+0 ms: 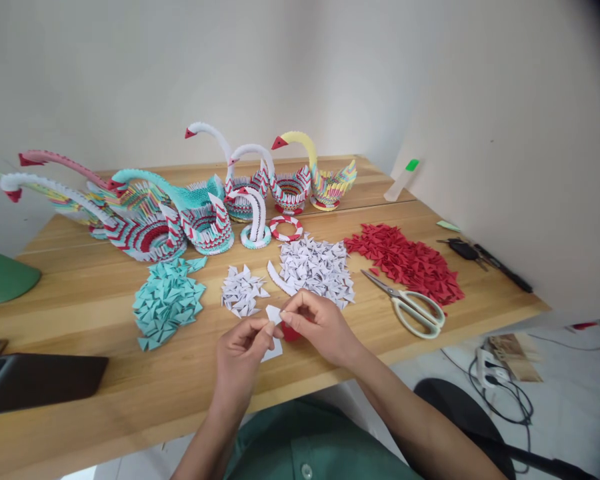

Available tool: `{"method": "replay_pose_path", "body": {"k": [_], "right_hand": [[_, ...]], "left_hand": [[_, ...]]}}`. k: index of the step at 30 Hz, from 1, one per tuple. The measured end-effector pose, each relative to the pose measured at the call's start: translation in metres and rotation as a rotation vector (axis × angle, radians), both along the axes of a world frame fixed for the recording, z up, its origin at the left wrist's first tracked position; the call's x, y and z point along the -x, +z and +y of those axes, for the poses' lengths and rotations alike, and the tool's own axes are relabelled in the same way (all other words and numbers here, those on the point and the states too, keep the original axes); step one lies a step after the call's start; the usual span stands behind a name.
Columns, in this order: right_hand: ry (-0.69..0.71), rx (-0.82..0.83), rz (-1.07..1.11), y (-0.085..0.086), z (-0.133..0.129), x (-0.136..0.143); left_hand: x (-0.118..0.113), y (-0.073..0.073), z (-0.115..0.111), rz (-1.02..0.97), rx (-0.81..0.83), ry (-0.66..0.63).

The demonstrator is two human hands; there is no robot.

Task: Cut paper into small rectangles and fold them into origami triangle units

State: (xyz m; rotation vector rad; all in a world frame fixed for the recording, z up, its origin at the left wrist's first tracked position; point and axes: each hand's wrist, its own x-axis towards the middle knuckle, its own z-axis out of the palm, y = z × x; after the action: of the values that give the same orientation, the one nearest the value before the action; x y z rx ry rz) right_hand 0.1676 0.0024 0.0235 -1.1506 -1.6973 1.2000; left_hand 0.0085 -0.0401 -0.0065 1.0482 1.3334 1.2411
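Between my fingertips, near the table's front edge, is a small folded piece of white paper [273, 313]. My left hand [243, 347] pinches its lower part, and my right hand [319, 325] pinches its right side. Below them lie a flat white paper [273, 350] and something red [291, 332], partly covered by my right hand. Just beyond are a small pile of white folded paper pieces [243, 291], a larger white pile [317, 267] and a curved white strip of joined pieces [279, 277].
Turquoise pieces [169, 300] lie left, red pieces [410, 260] right, beside scissors [415, 310]. Several paper swans [207, 227] line the back, near a red-and-white ring [286, 228]. A glue tube [401, 181], keys [464, 249], a pen [505, 270] and a dark device [43, 381] lie around.
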Motion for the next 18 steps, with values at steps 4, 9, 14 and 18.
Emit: {"method": "replay_pose_path", "body": {"k": [4,9,14,18], "right_hand": [[-0.005,0.017,-0.011,0.0003,0.0000,0.0004],[-0.016,0.013,-0.012,0.0001,-0.0008,0.0010],[-0.064,-0.041,-0.057,0.0002,-0.0011,0.0034],[-0.106,-0.099,-0.078,-0.0032,-0.0032,0.0056]], "left_hand": [[0.0002,-0.0004,-0.0002,-0.002,0.003,-0.008],[-0.0001,-0.0020,-0.0004,-0.002,0.000,-0.017],[-0.0030,0.0004,-0.0008,0.002,0.023,0.004],[-0.0048,0.0014,-0.0001,-0.017,0.045,-0.004]]}}
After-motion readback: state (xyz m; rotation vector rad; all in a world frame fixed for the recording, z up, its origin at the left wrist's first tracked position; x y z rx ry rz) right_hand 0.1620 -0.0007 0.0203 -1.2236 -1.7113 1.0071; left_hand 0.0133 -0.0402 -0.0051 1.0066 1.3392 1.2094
